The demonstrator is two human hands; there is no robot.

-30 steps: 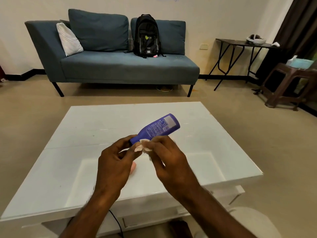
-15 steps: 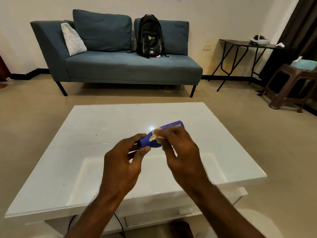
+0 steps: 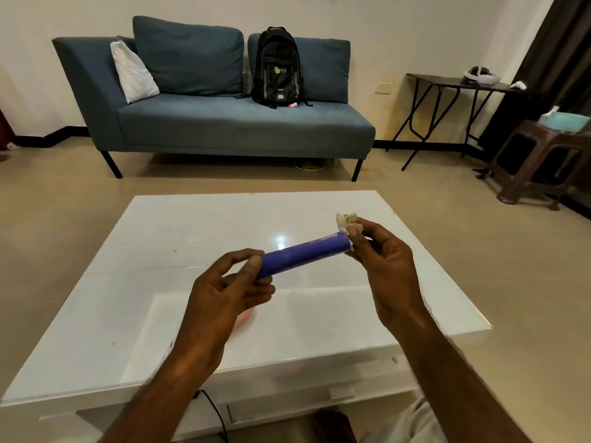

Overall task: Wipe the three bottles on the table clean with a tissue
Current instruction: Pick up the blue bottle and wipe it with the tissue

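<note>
A purple bottle (image 3: 303,254) lies almost level in the air above the white table (image 3: 160,238). My left hand (image 3: 224,292) grips its near end between thumb and curled fingers. At the bottle's far end, my right hand (image 3: 383,260) pinches a crumpled white tissue (image 3: 345,220). A pink object (image 3: 246,318) shows partly on the table under my left hand; what it is I cannot tell. No other bottle is in sight.
A blue sofa (image 3: 224,123) with a black backpack (image 3: 277,67) stands beyond the table. At the right are a dark folding table (image 3: 447,87) and a brown stool (image 3: 543,155) bearing a tissue box (image 3: 566,119). A black cable (image 3: 214,410) hangs below the table's front edge.
My right hand has slid the tissue along the bottle from its near part to past the far end. The bottle has tipped flatter, and my left hand keeps its grip.
</note>
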